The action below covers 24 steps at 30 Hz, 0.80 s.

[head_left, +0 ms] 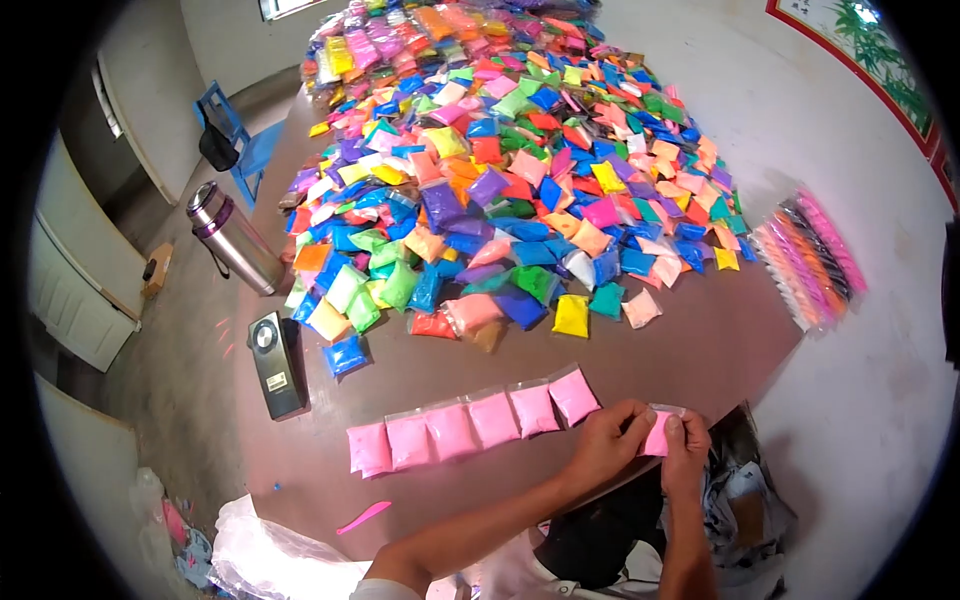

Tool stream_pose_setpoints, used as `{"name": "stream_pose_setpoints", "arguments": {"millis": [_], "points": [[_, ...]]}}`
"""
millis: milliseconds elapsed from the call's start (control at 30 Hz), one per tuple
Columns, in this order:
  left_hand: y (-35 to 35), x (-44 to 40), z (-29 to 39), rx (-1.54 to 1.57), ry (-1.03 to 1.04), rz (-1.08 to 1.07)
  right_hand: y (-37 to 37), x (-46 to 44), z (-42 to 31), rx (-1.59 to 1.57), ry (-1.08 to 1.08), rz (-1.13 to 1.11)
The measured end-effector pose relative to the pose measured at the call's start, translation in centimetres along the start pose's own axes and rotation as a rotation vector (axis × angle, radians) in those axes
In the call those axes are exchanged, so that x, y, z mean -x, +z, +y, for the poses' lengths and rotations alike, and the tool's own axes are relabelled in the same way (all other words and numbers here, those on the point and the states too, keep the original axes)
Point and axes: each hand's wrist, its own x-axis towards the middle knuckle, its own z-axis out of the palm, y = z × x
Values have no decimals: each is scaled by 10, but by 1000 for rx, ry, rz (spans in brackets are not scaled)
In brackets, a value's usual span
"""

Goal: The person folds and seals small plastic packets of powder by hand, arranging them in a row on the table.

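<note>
Small pink packet gripped from both sides

The left hand and right hand pinch it between thumbs and fingers, near the front edge of the brown surface, just right of six pink packets in a row. A pink plastic knife lies nearby; multicoloured packets heap beyond.

Brown desk carried a row of six pink packets. Beyond the row lay a large heap of multicoloured packets; past the row's left end, a dark boxy device, then a steel flask. Pink plastic knife lay on the row's near side.
</note>
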Motion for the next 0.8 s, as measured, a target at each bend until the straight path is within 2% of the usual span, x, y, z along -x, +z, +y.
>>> {"name": "stream_pose_setpoints", "arguments": {"millis": [133,200,267,400,633,800], "points": [[-1,0,-2,27,-36,-23,-1,0,-2,68,-19,-26],[-1,0,2,39,-73,-45,1,-1,0,-43,-15,-11],[0,0,4,-113,-25,-104,-4,-2,8,-30,11,14],[0,-1,2,-171,-12,-144,2,-2,2,-44,32,59],[0,-2,-10,-75,28,-51,-1,-5,-7,-4,-63,-69],[3,-2,5,-79,12,-82,-9,-3,11,-91,51,-17]]}}
